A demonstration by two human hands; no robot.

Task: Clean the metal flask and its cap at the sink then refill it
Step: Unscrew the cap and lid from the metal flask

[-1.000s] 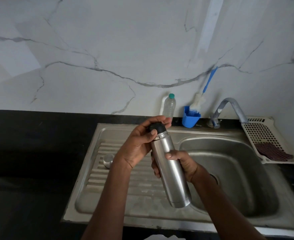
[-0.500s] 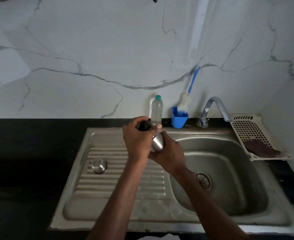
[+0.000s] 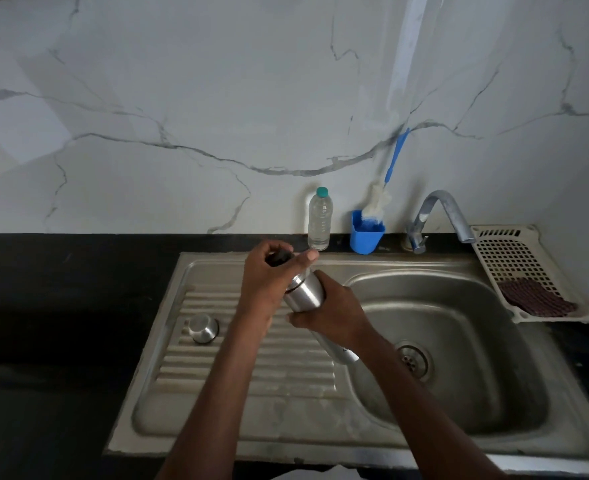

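The steel flask (image 3: 303, 295) tilts over the sink's drainboard, its neck pointing up and away from me. My right hand (image 3: 334, 313) grips its body from the right; the lower end shows below my wrist. My left hand (image 3: 268, 282) curls around the black stopper (image 3: 279, 258) at the flask's mouth. Whether the stopper is still seated in the neck I cannot tell. The flask's steel cup cap (image 3: 203, 328) stands upside down on the ribbed drainboard, left of my arms.
The steel sink (image 3: 459, 341) has its basin and drain on the right, tap (image 3: 442, 211) behind it. A clear plastic bottle (image 3: 319, 220), a blue cup with a bottle brush (image 3: 367, 232) and a white rack holding a scrub pad (image 3: 535, 301) line the back and right. Black counter surrounds it.
The flask has moved farther away and lower over the drainboard. My right hand shifted up toward the neck, and my left hand has closed further over the black stopper.
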